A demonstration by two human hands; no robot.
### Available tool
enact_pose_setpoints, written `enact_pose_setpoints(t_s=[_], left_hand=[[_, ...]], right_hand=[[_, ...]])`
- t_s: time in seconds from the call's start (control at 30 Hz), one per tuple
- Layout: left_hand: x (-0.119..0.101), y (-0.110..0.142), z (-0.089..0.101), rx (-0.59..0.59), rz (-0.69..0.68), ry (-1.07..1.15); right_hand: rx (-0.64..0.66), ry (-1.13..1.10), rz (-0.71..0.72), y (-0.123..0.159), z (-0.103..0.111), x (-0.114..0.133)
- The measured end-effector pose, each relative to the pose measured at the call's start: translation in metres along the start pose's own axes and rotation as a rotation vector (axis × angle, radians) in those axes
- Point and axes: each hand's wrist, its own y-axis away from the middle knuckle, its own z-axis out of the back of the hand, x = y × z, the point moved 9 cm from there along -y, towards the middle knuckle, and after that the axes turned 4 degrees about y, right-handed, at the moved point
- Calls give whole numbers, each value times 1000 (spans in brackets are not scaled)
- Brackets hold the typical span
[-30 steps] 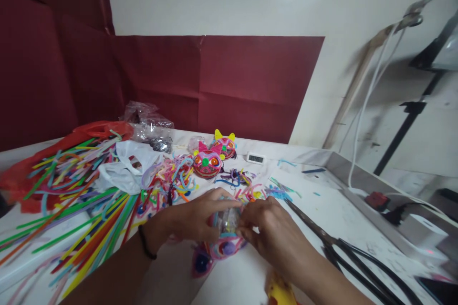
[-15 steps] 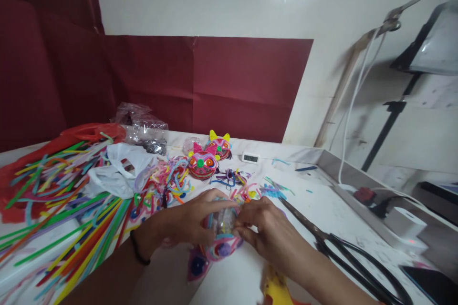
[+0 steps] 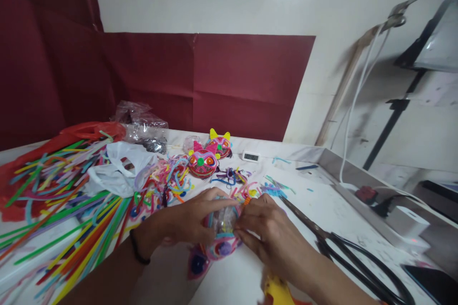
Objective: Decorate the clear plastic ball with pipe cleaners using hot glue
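In front of me at the table's near middle is a pipe-cleaner craft (image 3: 223, 249) with a clear plastic body and pink, blue and purple fuzzy trim. My left hand (image 3: 191, 221) closes round its left side, thumb below and fingers over the top. At the right edge of the plastic, my right hand (image 3: 266, 231) has its fingertips pinched together; what lies between them is mostly hidden. A pink piece with a dark blue centre (image 3: 198, 264) sits just below the left hand. Something yellow (image 3: 277, 290) shows under my right wrist.
Large black-handled scissors (image 3: 324, 236) lie right of my right hand. Pipe cleaners (image 3: 86, 243) fan out at left beside a white bag (image 3: 123, 167). Two finished-looking cat-faced crafts (image 3: 202, 164) stand behind, near a small digital display (image 3: 251, 156). A power strip (image 3: 404, 238) runs along the right.
Both hands stay at the craft in almost the same place. The right fingers have shifted slightly at its edge, and an orange bit now shows above them. The view has tilted slightly.
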Motion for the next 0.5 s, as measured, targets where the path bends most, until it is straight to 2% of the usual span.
enact_pose_setpoints(t_s=[0.27, 0.5], left_hand=[[2, 0, 0, -14, -11, 10], [2, -2, 0, -5, -27, -5]], right_hand=[[-65, 102, 60, -2, 2, 4], [-79, 66, -1, 2, -2, -2]])
